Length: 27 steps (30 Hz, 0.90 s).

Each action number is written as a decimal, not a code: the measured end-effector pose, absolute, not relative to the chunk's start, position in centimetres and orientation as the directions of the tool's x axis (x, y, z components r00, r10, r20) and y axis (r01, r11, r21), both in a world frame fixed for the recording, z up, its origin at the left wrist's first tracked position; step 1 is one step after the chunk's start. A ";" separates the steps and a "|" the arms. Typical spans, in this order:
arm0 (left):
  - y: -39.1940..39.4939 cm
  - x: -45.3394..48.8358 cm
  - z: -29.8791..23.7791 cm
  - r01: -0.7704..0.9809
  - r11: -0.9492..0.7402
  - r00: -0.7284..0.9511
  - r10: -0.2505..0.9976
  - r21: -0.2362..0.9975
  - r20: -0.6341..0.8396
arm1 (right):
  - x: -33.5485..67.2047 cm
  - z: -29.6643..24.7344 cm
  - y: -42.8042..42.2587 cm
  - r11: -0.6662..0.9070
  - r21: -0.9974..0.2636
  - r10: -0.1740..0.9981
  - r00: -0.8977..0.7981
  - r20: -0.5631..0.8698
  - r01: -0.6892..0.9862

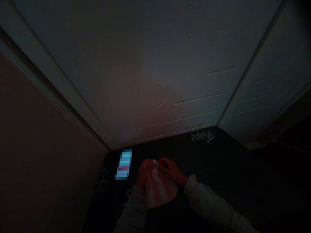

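Observation:
The scene is very dark. My left hand (143, 174) and my right hand (173, 171) meet over a pale striped pouch or bag (159, 191) that rests on a dark surface (218, 168). Both hands pinch the gathered top of the bag, fingers closed around it. What is inside the bag is hidden. Both forearms wear light long sleeves.
A lit phone screen (124, 164) lies just left of my hands. A cluster of small clear glass items (203, 135) sits at the back of the dark surface. A white panel (160, 95) with embossed hearts rises behind; a beige wall stands on the left.

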<state>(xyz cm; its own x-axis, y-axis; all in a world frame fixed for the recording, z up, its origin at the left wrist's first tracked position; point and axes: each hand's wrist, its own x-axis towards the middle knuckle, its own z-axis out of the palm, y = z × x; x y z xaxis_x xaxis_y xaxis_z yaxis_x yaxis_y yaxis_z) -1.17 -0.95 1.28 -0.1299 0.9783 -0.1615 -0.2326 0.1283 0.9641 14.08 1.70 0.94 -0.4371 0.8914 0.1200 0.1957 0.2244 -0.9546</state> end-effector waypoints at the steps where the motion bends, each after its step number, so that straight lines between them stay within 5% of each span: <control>1: -1.0 -1.2 1.3 -0.231 0.131 -0.137 0.977 0.964 -0.165 | 14.1 1.0 1.7 0.224 -0.955 0.891 -0.438 0.118 0.197; 27: -1.0 -1.0 1.3 -0.283 0.142 -0.138 0.973 0.949 -0.187 | 14.1 1.2 1.6 0.232 -0.953 0.884 -0.451 0.124 0.193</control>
<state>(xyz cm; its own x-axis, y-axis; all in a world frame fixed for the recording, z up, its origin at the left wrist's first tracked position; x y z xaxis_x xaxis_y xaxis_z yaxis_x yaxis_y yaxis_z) -1.01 -1.00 1.29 -0.1384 0.9726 -0.1868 -0.2828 0.1420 0.9486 14.15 1.58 1.20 -0.4507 0.8841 0.1237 0.1932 0.2319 -0.9534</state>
